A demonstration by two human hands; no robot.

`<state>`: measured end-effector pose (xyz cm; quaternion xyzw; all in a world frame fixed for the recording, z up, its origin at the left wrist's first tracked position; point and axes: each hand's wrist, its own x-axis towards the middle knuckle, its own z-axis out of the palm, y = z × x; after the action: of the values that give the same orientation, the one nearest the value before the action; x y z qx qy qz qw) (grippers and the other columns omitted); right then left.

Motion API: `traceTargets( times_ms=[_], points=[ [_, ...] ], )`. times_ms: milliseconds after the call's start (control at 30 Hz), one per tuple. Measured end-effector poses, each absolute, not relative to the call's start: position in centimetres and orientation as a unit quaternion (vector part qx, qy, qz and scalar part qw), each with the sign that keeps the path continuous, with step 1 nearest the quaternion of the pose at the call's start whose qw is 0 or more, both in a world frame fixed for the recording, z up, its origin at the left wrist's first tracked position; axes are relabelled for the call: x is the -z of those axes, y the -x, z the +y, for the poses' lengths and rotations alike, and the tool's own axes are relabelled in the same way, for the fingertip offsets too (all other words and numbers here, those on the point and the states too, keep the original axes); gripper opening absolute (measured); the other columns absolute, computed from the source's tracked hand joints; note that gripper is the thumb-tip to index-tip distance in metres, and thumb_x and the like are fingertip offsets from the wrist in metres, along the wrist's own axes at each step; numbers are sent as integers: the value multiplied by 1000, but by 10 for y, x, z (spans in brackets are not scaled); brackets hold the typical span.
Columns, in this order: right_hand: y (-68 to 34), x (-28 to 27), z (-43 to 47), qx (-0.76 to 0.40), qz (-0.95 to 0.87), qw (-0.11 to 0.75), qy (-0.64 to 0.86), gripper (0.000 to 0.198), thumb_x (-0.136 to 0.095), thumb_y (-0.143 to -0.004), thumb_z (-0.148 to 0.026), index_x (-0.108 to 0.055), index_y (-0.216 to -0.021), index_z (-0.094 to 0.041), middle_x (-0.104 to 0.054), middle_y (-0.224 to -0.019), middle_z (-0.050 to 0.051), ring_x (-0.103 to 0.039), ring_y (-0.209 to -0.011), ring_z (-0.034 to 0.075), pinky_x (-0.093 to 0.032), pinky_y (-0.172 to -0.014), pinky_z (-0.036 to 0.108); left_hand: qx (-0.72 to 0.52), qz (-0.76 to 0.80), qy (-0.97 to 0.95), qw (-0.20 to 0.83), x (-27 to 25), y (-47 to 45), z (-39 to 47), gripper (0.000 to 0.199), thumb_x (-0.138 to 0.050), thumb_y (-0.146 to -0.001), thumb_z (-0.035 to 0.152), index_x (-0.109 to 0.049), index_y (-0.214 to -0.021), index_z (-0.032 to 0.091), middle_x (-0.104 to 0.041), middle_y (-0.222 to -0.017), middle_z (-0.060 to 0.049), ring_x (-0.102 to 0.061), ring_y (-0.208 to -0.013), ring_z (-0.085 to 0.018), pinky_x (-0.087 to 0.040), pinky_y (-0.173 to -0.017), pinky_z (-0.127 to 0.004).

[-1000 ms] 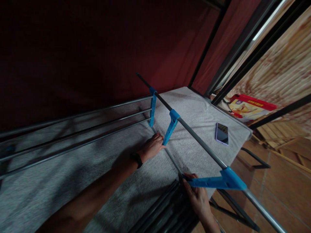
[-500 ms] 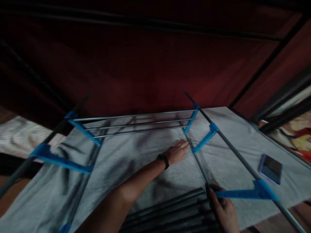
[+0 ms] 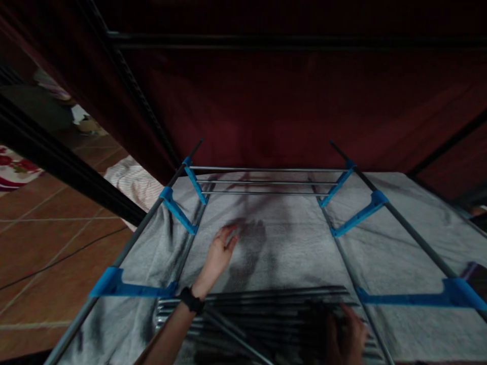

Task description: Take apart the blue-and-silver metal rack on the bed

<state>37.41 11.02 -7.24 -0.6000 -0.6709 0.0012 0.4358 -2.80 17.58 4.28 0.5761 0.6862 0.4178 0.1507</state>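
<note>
My left hand (image 3: pixel 219 249), a black band on its wrist, hovers over the grey blanket (image 3: pixel 281 248). Its fingers are apart and hold nothing. Below it lies a pile of metal tubes (image 3: pixel 266 306), one of them slanting across the others. My right hand (image 3: pixel 352 334) is at the right end of this pile, its fingers bent. Shadow and blur hide whether it grips a tube. Around both hands lies a rack frame of grey poles (image 3: pixel 413 238) joined by blue plastic brackets (image 3: pixel 359 218). Three thin crossbars (image 3: pixel 262 181) span its far end.
A dark red fabric wall (image 3: pixel 266 111) with black bars stands behind the frame. At the left are a tiled floor (image 3: pixel 49 253), a black post (image 3: pixel 76 167) and a striped cloth (image 3: pixel 131 180). A phone (image 3: pixel 475 276) shows partly at the right edge.
The view has swung left. My left hand has drawn away from the right lower pole to the middle. My right hand has left that pole's bracket and moved to the tube pile.
</note>
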Motion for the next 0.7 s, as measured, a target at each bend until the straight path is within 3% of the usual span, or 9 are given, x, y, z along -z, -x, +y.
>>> traceTargets(
  times_ms=[133,300,367,500,700],
  points=[
    [-304,66,77,-60,-706,411,573,42,-45,-103,-34,-49,-142,-20,-58,-137,18,-56,-126,31,-52,-98,54,-344,650,-645,206,-36,2,135,33,-55,-97,38,-70,-121,23,-67,-133,-11,-63,-125,-25,-52,-109,-45],
    [-272,45,58,-85,-729,366,572,40,-44,-102,-18,-52,-142,-23,-65,-134,11,-58,-127,23,-40,-113,48,-306,586,-710,243,-66,-41,108,35,-51,-100,36,-66,-130,26,-66,-136,-7,-62,-127,-22,-51,-111,-41],
    [-269,40,57,-84,-713,374,587,41,-45,-101,-15,-53,-141,-23,-66,-133,9,-59,-127,22,-39,-114,46,-293,532,-742,283,-71,-59,101,34,-51,-100,35,-66,-130,29,-67,-135,-4,-63,-125,-21,-52,-110,-38],
    [-269,38,58,-91,-684,417,592,41,-42,-100,-12,-52,-139,-22,-64,-133,10,-57,-128,20,-43,-109,42,-311,483,-730,370,-46,-91,86,27,-48,-101,33,-72,-108,25,-75,-109,-4,-72,-103,-18,-59,-96,-32],
    [-273,45,59,-125,-661,513,533,35,-41,-102,-25,-50,-135,-24,-61,-128,11,-58,-121,23,-49,-103,47,-247,437,-766,402,-21,-125,75,23,-46,-99,31,-67,-103,24,-73,-104,-6,-72,-96,-20,-61,-85,-33]
  ],
)
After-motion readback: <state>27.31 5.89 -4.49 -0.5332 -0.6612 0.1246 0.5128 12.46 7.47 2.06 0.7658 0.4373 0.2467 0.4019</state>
